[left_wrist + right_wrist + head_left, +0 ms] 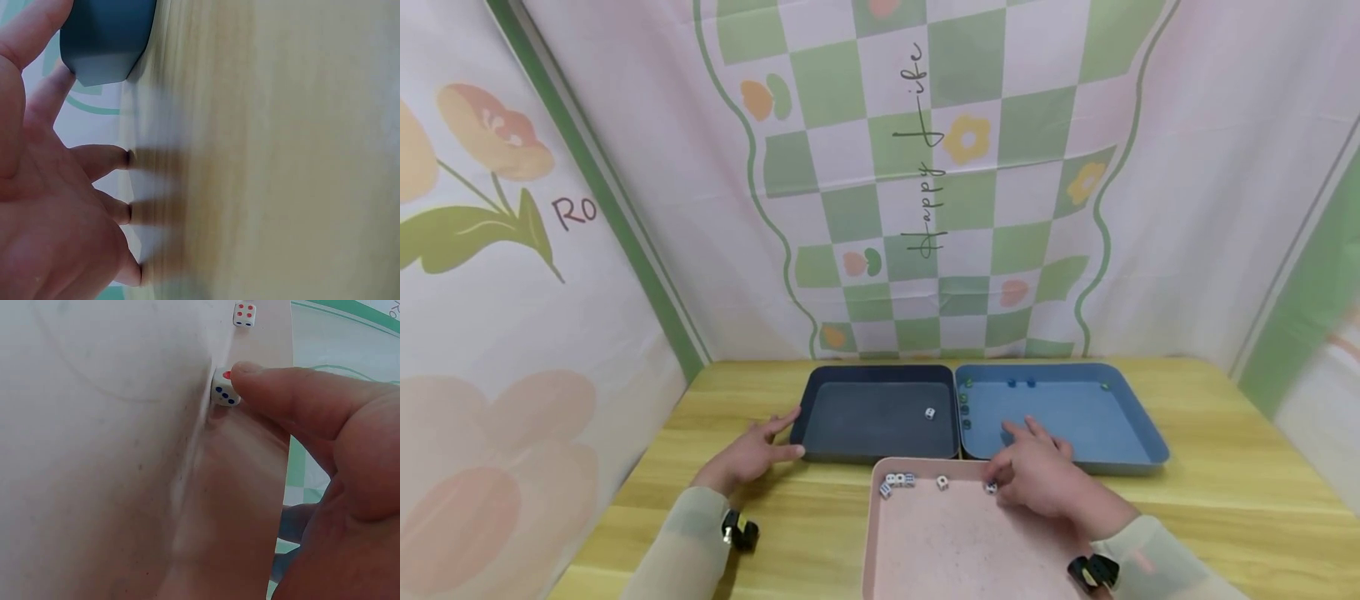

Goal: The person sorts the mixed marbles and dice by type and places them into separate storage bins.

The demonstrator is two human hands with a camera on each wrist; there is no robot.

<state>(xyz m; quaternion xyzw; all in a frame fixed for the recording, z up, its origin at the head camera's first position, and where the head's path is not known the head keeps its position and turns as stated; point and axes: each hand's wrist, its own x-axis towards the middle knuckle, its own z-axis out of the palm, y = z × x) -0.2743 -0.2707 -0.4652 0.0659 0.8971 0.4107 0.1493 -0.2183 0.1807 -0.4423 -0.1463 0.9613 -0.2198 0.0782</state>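
My right hand (1041,475) is over the far edge of the pink tray (940,542), pinching a white die (224,394) by the tray's wall. Its thumb lies against the die's upper side in the right wrist view; the opposing fingertip is hidden. Another die (943,482) lies to the left along the same wall, and several white dice (900,480) cluster in the far left corner. My left hand (752,454) has its fingers spread, thumb and forefinger at the left end of the dark tray (865,417), the other fingertips down at the tabletop. One white die (930,413) sits inside the dark tray.
A blue tray (1075,417) stands right beside the dark one, with several small green and blue pieces (965,410) mostly along its left and far sides. The wooden table (805,533) ends at a patterned curtain (970,208).
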